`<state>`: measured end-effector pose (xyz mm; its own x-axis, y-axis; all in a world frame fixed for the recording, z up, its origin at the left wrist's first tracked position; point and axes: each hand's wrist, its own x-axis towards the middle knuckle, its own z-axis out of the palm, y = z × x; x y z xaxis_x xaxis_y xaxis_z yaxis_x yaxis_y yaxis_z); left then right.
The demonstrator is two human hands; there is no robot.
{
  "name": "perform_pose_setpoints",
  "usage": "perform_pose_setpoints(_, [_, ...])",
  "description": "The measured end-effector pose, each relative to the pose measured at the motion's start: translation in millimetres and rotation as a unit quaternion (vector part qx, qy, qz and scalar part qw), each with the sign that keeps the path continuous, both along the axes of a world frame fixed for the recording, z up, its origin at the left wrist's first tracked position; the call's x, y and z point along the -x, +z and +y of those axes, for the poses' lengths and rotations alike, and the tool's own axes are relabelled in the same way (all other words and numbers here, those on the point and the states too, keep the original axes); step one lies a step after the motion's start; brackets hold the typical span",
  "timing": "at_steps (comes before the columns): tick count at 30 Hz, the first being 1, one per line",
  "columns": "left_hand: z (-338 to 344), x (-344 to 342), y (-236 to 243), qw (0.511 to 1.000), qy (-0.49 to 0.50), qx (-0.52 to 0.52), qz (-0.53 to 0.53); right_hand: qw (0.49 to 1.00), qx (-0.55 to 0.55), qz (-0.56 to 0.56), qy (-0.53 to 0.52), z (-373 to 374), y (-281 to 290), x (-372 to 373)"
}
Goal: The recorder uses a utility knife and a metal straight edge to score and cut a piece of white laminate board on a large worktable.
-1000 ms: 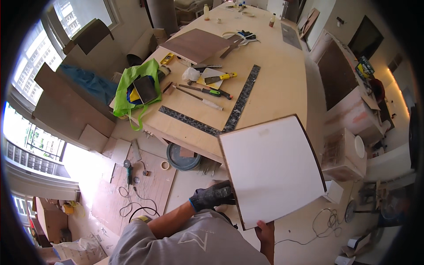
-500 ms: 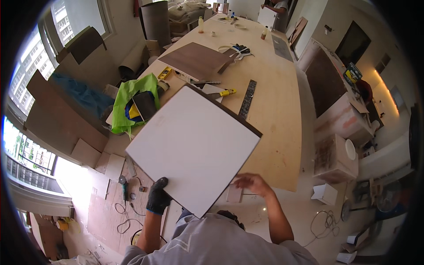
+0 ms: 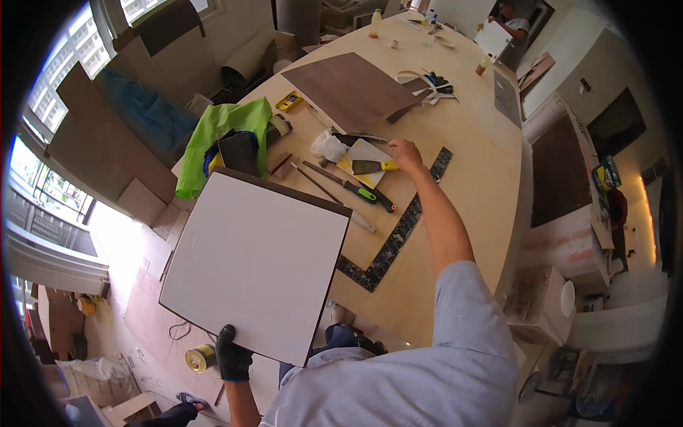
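Note:
A white square panel [image 3: 256,263] with a dark edge rests tilted in front of me. My left hand [image 3: 233,356], in a black glove, is closed on its near edge. My bare right hand [image 3: 408,155] is stretched over the table, its fingers curled at the end of a dark slim tool [image 3: 366,137]. I cannot make out what is between the fingertips. Just below that hand lies a scraper [image 3: 371,166] with a yellow handle, on a white and yellow sheet. A black-and-green-handled saw [image 3: 359,192] and a black speckled L-shaped square [image 3: 397,238] lie nearer me.
A brown board [image 3: 352,89] lies on the long wooden table [image 3: 469,185]. Beside it are a yellow level [image 3: 288,101] and a green bag [image 3: 220,135]. A yellow tin [image 3: 200,358] stands on the floor. Another person [image 3: 516,28] holds a white board at the far end.
My right hand has left the panel's side and reached forward to the tools. The panel has turned and shifted left and nearer, still in my left hand. The view has shifted too.

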<state>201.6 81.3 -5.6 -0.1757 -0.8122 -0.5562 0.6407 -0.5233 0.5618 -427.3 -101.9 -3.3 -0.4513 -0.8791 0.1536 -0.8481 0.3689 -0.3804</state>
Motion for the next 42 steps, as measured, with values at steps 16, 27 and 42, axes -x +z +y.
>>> perform_pose_setpoints(16, [28.7, 89.5, -8.8, 0.997, 0.065, -0.037, -0.012, 0.902, -0.370, -0.096, 0.203, -63.9, -35.2, 91.0])
perform_pose_setpoints(27, [32.6, 105.4, -45.4, 0.998, -0.012, -0.054, 0.020, 0.943, -0.242, -0.064, 0.217, -35.3, -47.2, 87.6])
perform_pose_setpoints(42, [30.1, 118.9, -9.4, 0.996, -0.005, -0.083, -0.021, 0.953, -0.109, 0.182, 0.217, -20.5, -14.5, 40.8])
